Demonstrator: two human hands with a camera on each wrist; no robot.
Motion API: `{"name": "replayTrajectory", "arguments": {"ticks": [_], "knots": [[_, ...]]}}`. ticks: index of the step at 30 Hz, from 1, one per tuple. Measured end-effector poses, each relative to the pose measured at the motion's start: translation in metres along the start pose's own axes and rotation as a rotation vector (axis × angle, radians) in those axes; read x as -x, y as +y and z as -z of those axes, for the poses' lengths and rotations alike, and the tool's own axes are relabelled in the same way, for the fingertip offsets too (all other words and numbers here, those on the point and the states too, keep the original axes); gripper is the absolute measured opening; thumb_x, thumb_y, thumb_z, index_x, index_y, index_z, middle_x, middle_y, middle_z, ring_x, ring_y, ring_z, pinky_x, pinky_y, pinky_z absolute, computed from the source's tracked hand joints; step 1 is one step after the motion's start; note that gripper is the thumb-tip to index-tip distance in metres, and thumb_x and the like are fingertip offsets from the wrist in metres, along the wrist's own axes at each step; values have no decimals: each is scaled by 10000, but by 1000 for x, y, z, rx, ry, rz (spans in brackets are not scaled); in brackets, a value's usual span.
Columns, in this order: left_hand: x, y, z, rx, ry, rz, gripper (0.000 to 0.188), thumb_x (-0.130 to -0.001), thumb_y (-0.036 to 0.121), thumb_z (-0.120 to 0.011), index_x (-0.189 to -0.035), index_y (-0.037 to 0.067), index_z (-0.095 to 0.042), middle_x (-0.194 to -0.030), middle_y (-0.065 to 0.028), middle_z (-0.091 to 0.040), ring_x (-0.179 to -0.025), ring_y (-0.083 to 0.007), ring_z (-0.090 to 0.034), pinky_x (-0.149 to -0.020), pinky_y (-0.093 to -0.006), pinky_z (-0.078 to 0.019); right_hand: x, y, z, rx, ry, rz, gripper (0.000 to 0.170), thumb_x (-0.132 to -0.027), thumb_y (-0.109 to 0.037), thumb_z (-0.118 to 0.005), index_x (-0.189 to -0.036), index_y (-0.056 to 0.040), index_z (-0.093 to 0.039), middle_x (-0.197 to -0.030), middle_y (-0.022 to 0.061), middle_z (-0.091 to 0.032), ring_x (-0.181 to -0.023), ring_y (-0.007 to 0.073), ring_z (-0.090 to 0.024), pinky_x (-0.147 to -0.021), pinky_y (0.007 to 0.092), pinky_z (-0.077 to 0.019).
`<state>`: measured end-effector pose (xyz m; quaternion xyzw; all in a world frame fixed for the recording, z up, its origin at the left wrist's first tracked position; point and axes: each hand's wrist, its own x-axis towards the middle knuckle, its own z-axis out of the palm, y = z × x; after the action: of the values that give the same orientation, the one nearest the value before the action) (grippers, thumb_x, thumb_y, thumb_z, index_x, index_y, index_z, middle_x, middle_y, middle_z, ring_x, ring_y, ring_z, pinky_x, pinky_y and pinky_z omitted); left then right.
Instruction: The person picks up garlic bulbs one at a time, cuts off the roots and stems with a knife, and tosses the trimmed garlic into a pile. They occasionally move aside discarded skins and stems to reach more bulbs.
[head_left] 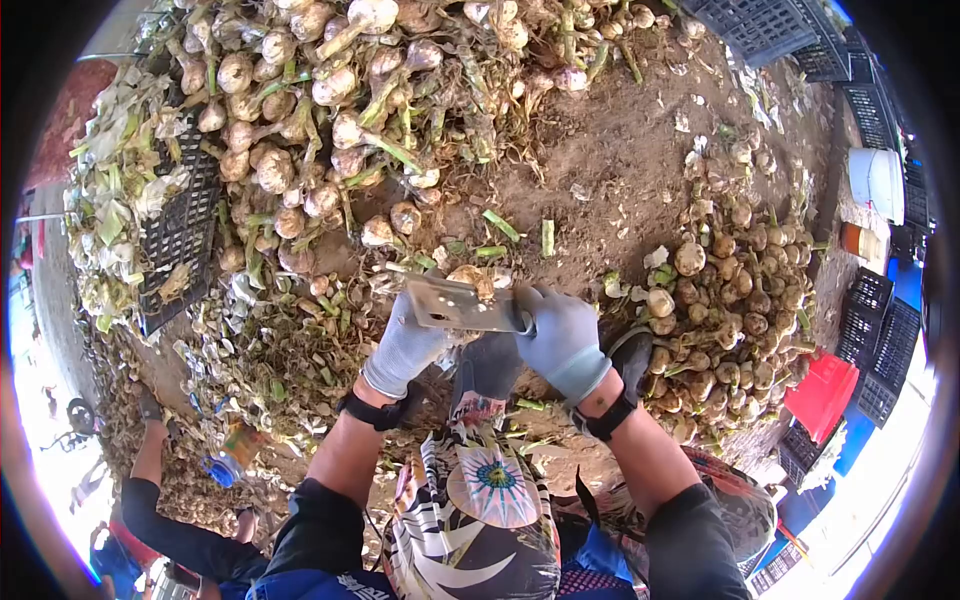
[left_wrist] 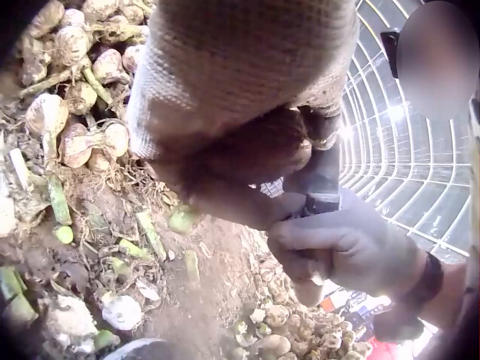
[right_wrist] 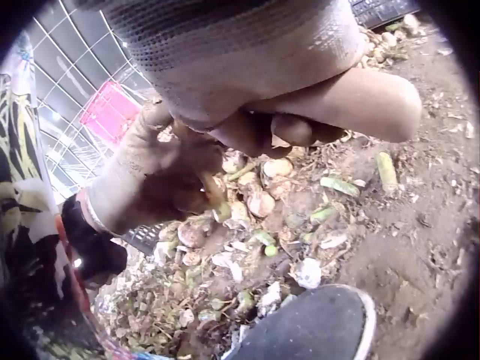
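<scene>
Over bare brown soil (head_left: pixel 600 180), strewn with dry husks and cut green stem pieces (head_left: pixel 548 238), worked at garlic in gloves. Gripped a broad-bladed knife (head_left: pixel 455 303) by its handle in the right hand (head_left: pixel 562 335), with the blade reaching across to the left hand (head_left: pixel 405 340). Held a garlic bulb (head_left: pixel 467 275) in the curled left hand, just behind the blade and partly hidden by it; could not tell cut from uncut there. Judged the trimming only partly done: saw a heap of short-necked bulbs (head_left: pixel 735 290) to the right of the right hand, against a large pile of long-stemmed bulbs (head_left: pixel 335 85) ahead of the left hand, apparently awaiting the knife. Noticed white lettering on blue cloth (head_left: pixel 350 588) below the left hand, too small to read. Made out no brand on the blue-lidded jar (head_left: pixel 235 450) nearby, nor on the white bucket (head_left: pixel 876 185) beyond the right hand.
</scene>
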<state>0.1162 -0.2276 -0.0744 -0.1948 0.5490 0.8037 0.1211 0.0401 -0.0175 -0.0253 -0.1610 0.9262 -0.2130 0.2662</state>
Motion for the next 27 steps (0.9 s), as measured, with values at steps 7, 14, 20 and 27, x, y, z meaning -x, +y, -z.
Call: {"name": "replayTrajectory", "arguments": {"ticks": [7,14,20,27], "knots": [[-12,52,-28,-243,-178,26,562,-730,75,-838,-1221,12,-573,-1153,-94,-649,-1039,-169,-621,-917,-317,-504,13,49,-15,-256,-11,-290,257,-839,-293,-679,-1051,-152,-719,-891,161,-719,-821,367,-693,-727,427,-555],[-20,40,-33,-1174,-358,-616,145,-667,87,-753,-772,60,-656,-1005,-70,-634,-831,-342,-576,-746,-433,-496,0,2,13,-372,-61,-118,316,-821,-276,-675,-1114,-163,-715,-931,186,-714,-871,350,-702,-753,427,-557],[-15,74,-51,-1237,-217,-603,196,-720,160,-683,-912,121,-690,-1055,-83,-632,-893,-333,-611,-826,-450,-501,30,74,-47,-345,-273,-418,345,-847,-296,-693,-1079,-42,-713,-869,154,-733,-804,261,-713,-765,387,-571],[-34,91,-131,-815,-227,-719,495,-766,212,-728,-1224,74,-598,-1160,-194,-617,-1040,-332,-628,-934,-446,-490,54,75,-88,-935,82,-284,198,-820,-162,-775,-954,-30,-713,-813,20,-699,-698,120,-620,-673,275,-530]]}}
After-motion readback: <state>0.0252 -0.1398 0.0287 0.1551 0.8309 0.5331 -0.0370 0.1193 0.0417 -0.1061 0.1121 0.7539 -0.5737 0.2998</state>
